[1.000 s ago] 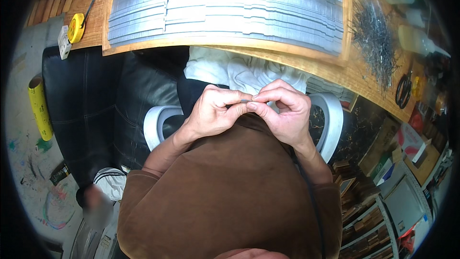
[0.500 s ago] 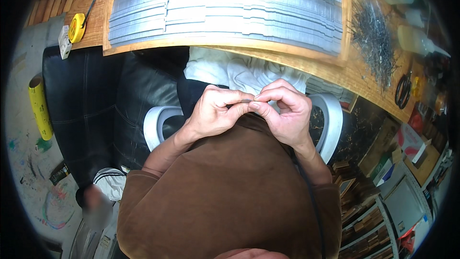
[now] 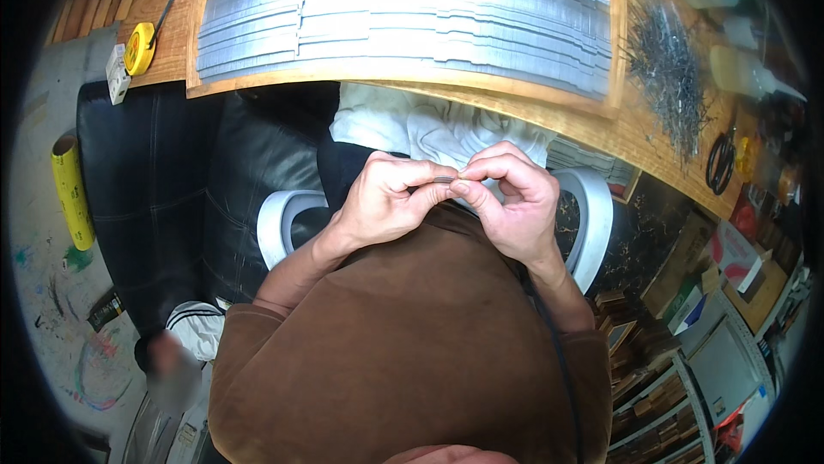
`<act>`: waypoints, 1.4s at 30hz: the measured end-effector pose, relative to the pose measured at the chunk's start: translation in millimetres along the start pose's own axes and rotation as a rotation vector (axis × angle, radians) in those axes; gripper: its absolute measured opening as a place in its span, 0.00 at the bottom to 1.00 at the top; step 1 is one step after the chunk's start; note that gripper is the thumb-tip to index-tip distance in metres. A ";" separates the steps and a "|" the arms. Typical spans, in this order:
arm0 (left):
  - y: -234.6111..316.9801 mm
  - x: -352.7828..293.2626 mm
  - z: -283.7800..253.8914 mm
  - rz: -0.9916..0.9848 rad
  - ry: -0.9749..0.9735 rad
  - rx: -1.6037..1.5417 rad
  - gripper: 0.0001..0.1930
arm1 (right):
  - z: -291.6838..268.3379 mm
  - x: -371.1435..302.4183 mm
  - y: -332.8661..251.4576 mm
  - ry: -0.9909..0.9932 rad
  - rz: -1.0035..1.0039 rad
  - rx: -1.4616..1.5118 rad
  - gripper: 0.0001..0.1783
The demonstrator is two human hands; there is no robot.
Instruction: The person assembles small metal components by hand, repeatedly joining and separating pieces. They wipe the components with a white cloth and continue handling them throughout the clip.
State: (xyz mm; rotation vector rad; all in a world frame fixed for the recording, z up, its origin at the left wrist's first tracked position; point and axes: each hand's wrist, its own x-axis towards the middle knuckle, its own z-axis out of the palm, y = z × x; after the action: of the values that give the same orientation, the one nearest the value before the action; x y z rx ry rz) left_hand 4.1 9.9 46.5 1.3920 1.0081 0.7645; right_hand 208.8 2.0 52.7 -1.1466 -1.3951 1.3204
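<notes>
Wooden tabletop [image 3: 176,48] beyond, fingertip work close to us

To our left stands a black leather seat [image 3: 146,163]. Across the tabletop lies a broad spread of grey ridged strips [image 3: 378,26]; a white cloth [image 3: 429,125] shows just under its near edge, and a tangled pile of thin metal pieces [image 3: 669,78] sits at its right.

Our left hand [image 3: 382,202] is nearly closed, thumb and forefinger pinching a small dark piece [image 3: 444,179]. Our right hand [image 3: 519,206] is curled, its thumb and forefinger appearing closed on that piece's right end. So the piece sits between both sets of fingertips; we cannot make out what it is.

To handle it well, we judge, we want light, even pressure, steady wrists and fingertips near the ends, so it neither slips nor bends.
</notes>
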 end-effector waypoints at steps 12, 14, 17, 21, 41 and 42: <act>-3.0 0.6 2.3 -0.014 0.019 -0.013 0.09 | -8.3 6.2 -25.0 0.081 -0.030 -0.214 0.05; -6.6 0.4 3.5 -0.032 0.033 -0.003 0.08 | -33.6 6.9 -57.4 0.139 -0.110 -0.428 0.07; -2.8 3.5 -1.1 -0.054 -0.002 -0.019 0.08 | -69.4 10.9 -118.1 0.534 -0.339 -0.914 0.08; 3.0 9.1 4.8 0.029 0.025 -0.018 0.09 | -94.9 23.3 -134.1 0.583 -0.302 -1.180 0.04; 68.1 88.5 0.5 0.571 0.075 0.273 0.15 | -45.0 62.6 -79.0 0.076 -0.406 -0.314 0.13; 68.5 84.5 -1.2 0.549 0.069 0.267 0.15 | -41.5 58.1 -79.8 0.087 -0.362 -0.292 0.13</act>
State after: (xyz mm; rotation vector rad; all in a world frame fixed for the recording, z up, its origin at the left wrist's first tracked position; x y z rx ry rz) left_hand 46.6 91.6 104.3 1.9233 0.8034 1.1123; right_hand 234.0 66.1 134.7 -1.0586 -1.6751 0.8225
